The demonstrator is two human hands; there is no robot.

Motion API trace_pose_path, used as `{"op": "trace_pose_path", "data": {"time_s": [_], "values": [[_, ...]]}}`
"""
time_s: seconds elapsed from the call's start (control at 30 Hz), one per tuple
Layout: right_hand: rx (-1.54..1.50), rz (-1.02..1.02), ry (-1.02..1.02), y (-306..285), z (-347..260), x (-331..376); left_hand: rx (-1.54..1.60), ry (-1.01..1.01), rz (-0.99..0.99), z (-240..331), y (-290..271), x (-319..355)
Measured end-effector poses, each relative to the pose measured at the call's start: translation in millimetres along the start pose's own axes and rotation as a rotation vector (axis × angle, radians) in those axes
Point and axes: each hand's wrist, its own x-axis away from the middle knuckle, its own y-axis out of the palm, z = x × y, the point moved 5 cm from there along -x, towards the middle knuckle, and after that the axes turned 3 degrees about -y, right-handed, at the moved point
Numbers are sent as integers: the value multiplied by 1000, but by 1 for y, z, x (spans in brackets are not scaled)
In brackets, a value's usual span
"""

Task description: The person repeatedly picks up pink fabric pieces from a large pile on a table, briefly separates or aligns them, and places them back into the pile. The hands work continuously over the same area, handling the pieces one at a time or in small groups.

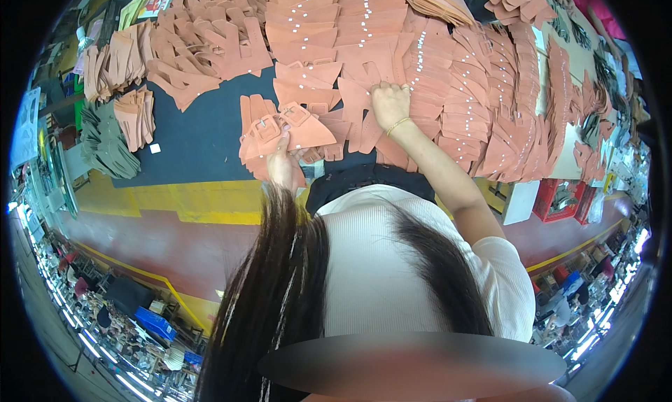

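My left hand (282,163), thumb on top, is closed on a small bunch of orange leather strap pieces (308,132) with square buckles. These look like cut shoe uppers. Farther right, my right hand (390,107) has its fingers curled down on an orange leather piece (357,94) among the laid-out rows; its fingertips are hidden. A thin yellow bracelet (397,125) circles that wrist. Overlapping rows of the same pieces (423,87), dotted with small white tags, spread around and beyond my right hand.
A dark blue cloth (203,139) covers the table. Loose orange piles (210,41) lie at the far left, and dark green pieces (108,143) at the left edge. Below the table's right end stands a red crate (558,199). Another person's arm (607,34) shows at far right.
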Motion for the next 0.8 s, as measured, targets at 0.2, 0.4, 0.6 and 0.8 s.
{"op": "trace_pose_path", "data": {"time_s": [0.2,0.4,0.6,0.8], "values": [[180,174,-70,-11,1,-14,-32,-81,22,1,7,-1],[115,49,6,-9,2,-20,3,-76,-15,1,-3,-8],[-357,-150,-244,-94,-24,-4,-51,-100,-52,4,-12,-13],[-1451,247,-115,-183,-29,5,12,-7,-76,14,21,-12]]}}
